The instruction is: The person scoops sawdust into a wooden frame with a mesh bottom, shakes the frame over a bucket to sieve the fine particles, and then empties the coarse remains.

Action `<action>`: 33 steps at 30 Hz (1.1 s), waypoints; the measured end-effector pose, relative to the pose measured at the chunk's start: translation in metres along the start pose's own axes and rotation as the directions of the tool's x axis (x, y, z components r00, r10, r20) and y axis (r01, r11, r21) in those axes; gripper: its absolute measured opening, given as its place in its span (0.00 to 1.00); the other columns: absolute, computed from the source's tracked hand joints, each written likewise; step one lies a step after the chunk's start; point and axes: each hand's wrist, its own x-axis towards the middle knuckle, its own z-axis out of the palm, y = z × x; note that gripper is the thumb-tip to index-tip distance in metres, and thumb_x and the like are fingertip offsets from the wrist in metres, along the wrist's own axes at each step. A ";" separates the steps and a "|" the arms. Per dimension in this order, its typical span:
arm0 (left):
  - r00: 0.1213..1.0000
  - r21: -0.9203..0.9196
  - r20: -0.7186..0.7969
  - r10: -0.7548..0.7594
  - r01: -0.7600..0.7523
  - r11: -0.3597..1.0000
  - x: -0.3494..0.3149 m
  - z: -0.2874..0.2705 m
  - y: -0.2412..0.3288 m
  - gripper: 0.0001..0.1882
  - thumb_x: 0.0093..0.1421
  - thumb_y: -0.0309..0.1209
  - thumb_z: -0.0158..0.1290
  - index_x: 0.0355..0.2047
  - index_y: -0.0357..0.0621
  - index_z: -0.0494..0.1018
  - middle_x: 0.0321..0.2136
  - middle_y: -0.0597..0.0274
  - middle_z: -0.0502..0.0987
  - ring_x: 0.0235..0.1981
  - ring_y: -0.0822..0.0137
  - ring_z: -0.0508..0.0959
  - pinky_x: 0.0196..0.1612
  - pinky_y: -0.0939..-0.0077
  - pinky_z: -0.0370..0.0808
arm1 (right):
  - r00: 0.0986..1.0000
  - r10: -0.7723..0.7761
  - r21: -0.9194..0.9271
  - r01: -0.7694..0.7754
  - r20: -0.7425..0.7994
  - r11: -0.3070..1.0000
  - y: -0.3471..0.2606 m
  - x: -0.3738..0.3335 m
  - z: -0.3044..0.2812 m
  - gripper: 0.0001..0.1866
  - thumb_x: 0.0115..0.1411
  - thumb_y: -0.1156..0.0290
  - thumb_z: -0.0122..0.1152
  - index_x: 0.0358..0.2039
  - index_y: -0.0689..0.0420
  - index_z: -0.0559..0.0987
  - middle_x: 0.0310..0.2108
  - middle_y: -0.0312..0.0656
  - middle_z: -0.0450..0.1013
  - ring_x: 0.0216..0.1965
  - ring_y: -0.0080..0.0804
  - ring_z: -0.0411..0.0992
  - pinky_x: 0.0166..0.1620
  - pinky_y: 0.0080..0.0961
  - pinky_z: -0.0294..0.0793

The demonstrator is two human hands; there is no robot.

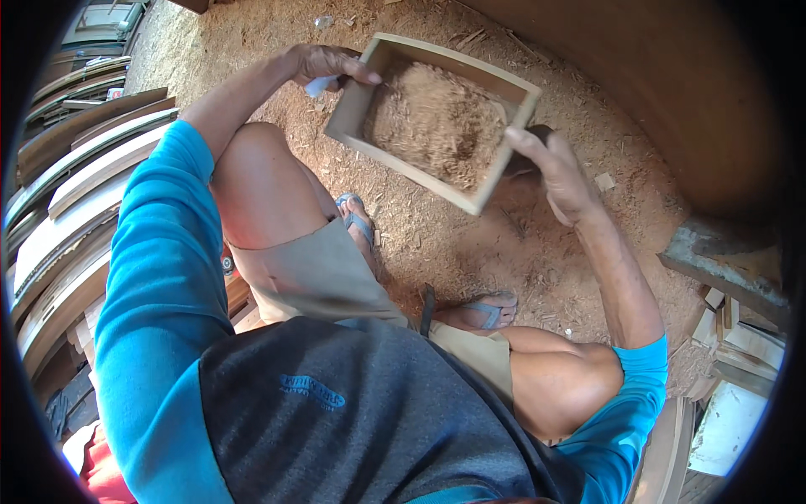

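Out in front of me, a shallow rectangular wooden box [411, 178] is held tilted above the ground. Wood shavings [441, 118] show inside its four walls, slightly blurred. At the box's far left corner, my left hand [332, 65] is closed on the wall, its thumb over the rim. A small white piece [319, 86], too unclear to name, shows beneath that hand's fingers. My right hand [558, 172] grips the right-hand wall, thumb on top and fingers hidden behind it.
Sawdust and wood scraps cover the ground [403, 239] around my sandalled feet. Stacked boards [92, 185] line the left side. A large brown panel [638, 67] stands at the far right. Nearer on the right are a worn grey block [722, 260] and several wood offcuts [747, 344].
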 end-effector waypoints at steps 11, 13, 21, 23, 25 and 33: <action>0.991 0.137 -0.132 0.003 0.015 0.990 0.001 0.016 -0.003 0.31 0.50 0.54 0.67 0.43 0.43 0.74 0.27 0.68 0.73 0.21 0.79 0.69 0.23 0.84 0.66 | 0.996 -0.058 -0.080 0.053 -0.060 0.995 0.017 0.008 0.002 0.42 0.54 0.40 0.62 0.52 0.69 0.71 0.49 0.55 0.69 0.56 0.43 0.65 0.63 0.43 0.59; 0.999 0.164 -0.048 -0.003 0.011 0.986 0.001 0.021 0.012 0.30 0.49 0.55 0.68 0.40 0.43 0.74 0.26 0.69 0.72 0.21 0.79 0.69 0.22 0.85 0.66 | 1.000 0.013 0.041 -0.013 0.008 0.999 0.022 0.012 -0.021 0.43 0.53 0.39 0.63 0.51 0.69 0.71 0.49 0.56 0.68 0.56 0.44 0.65 0.62 0.43 0.60; 0.999 0.132 -0.003 0.039 -0.039 0.991 -0.012 0.023 0.016 0.41 0.47 0.59 0.67 0.48 0.38 0.71 0.30 0.65 0.73 0.26 0.79 0.70 0.23 0.85 0.65 | 0.999 0.031 0.158 -0.032 0.003 0.987 0.014 -0.003 -0.003 0.31 0.58 0.49 0.62 0.48 0.66 0.75 0.42 0.50 0.76 0.44 0.36 0.74 0.53 0.34 0.72; 0.999 0.251 0.050 0.015 -0.027 0.968 -0.009 0.013 0.010 0.49 0.45 0.62 0.66 0.56 0.35 0.69 0.38 0.60 0.75 0.36 0.76 0.74 0.29 0.82 0.69 | 0.998 -0.065 0.057 0.064 0.003 0.996 0.014 -0.006 -0.006 0.30 0.58 0.50 0.62 0.48 0.66 0.75 0.44 0.49 0.76 0.45 0.36 0.74 0.54 0.35 0.71; 0.981 0.121 0.055 0.187 -0.192 0.974 -0.014 0.010 0.003 0.49 0.46 0.62 0.66 0.57 0.35 0.67 0.38 0.61 0.76 0.36 0.77 0.74 0.29 0.82 0.69 | 0.994 -0.105 0.006 0.105 -0.018 0.994 0.013 -0.010 -0.010 0.30 0.58 0.51 0.61 0.49 0.66 0.75 0.44 0.49 0.75 0.46 0.35 0.73 0.55 0.35 0.71; 0.980 0.204 0.024 0.195 -0.196 0.959 -0.021 0.031 0.027 0.53 0.48 0.60 0.66 0.63 0.34 0.59 0.41 0.59 0.77 0.46 0.73 0.76 0.30 0.85 0.71 | 0.994 -0.057 0.060 0.062 -0.091 0.996 0.009 -0.018 -0.026 0.34 0.58 0.50 0.61 0.54 0.66 0.72 0.47 0.49 0.73 0.49 0.36 0.72 0.56 0.35 0.70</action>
